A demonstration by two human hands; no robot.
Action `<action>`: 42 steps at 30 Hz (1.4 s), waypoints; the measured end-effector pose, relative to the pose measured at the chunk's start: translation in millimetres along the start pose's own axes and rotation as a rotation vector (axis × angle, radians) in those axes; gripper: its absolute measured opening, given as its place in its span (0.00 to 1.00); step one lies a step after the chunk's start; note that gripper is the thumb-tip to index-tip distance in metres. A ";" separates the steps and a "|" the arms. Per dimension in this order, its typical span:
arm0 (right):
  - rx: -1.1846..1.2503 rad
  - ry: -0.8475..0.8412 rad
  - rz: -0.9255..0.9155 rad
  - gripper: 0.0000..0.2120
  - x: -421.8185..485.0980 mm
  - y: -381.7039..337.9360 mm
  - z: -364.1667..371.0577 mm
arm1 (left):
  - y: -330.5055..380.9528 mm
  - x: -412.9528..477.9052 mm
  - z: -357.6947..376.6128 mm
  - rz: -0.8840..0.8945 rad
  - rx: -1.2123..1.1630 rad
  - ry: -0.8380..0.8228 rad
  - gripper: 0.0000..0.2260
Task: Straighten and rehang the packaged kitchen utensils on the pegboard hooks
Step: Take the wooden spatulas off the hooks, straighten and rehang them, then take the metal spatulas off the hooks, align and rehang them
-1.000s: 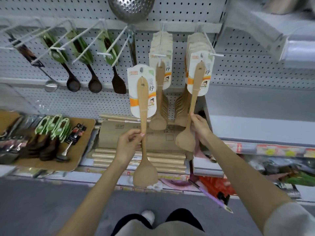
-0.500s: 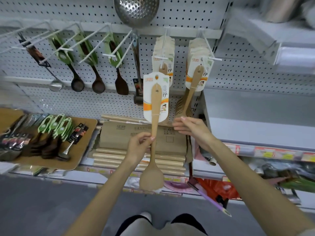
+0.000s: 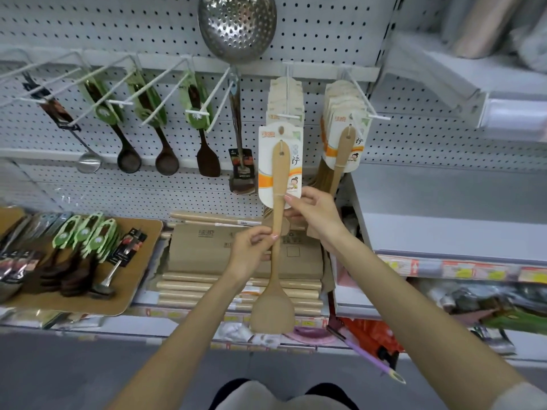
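the carded wooden spatula (image 3: 277, 214) is pinched mid-handle by the left hand (image 3: 251, 251) and steadied by the right hand (image 3: 313, 216), its long axis upright, card hole just below the middle hook (image 3: 288, 115).

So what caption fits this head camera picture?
Both hands, left and right, lift a carded wooden spatula toward its pegboard hook.

You're holding up a card (image 3: 280, 164) showing one large Chinese character, 许, at its right edge; its red corner logo is blurring out. The carton (image 3: 245, 250) below is carrying print too small to read.
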State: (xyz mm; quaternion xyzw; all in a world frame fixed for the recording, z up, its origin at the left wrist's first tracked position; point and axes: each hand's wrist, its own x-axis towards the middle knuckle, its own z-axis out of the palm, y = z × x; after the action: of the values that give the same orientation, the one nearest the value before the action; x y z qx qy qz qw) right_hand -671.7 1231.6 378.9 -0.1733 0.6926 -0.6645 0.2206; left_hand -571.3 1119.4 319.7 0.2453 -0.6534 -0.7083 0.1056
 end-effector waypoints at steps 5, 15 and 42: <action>0.014 0.053 0.001 0.07 3.6 6.3 -3.1 | -2.6 5.4 0.1 -0.006 0.015 -0.038 0.04; -0.014 0.129 0.028 0.08 33.7 1.9 0.6 | 10.1 32.1 -0.1 0.003 0.020 -0.079 0.03; -0.524 0.017 0.084 0.28 71.4 24.0 -20.3 | 4.6 45.9 -24.3 0.046 0.556 -0.086 0.30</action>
State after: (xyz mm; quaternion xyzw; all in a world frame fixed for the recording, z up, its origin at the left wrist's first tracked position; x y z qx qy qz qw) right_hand -741.5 1212.0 350.0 -0.1897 0.8495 -0.4543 0.1897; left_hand -599.6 1076.1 314.0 0.2199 -0.8318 -0.5091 0.0224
